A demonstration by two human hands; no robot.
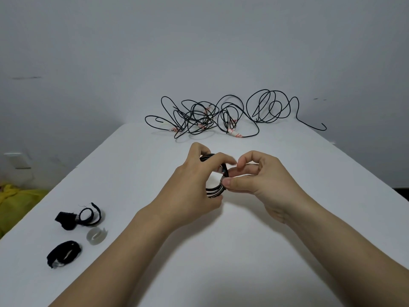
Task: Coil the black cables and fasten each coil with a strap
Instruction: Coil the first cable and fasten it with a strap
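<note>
A small black cable coil (pixel 214 189) is held upright above the middle of the white table (pixel 254 251). My left hand (pixel 194 185) grips it from the left, fingers curled over its top and thumb under it. My right hand (pixel 256 178) pinches a strap (pixel 224 177) at the coil's right side between thumb and fingers; most of the strap is hidden. A loose tangle of black cables (pixel 212 116) with white tags lies at the table's far edge.
At the near left lie a curled black strap (pixel 90 216), a black strap bundle (pixel 64 253) and a grey strap ring (pixel 97 234). A yellow cloth (pixel 17 200) sits beyond the table's left edge. A grey wall stands behind.
</note>
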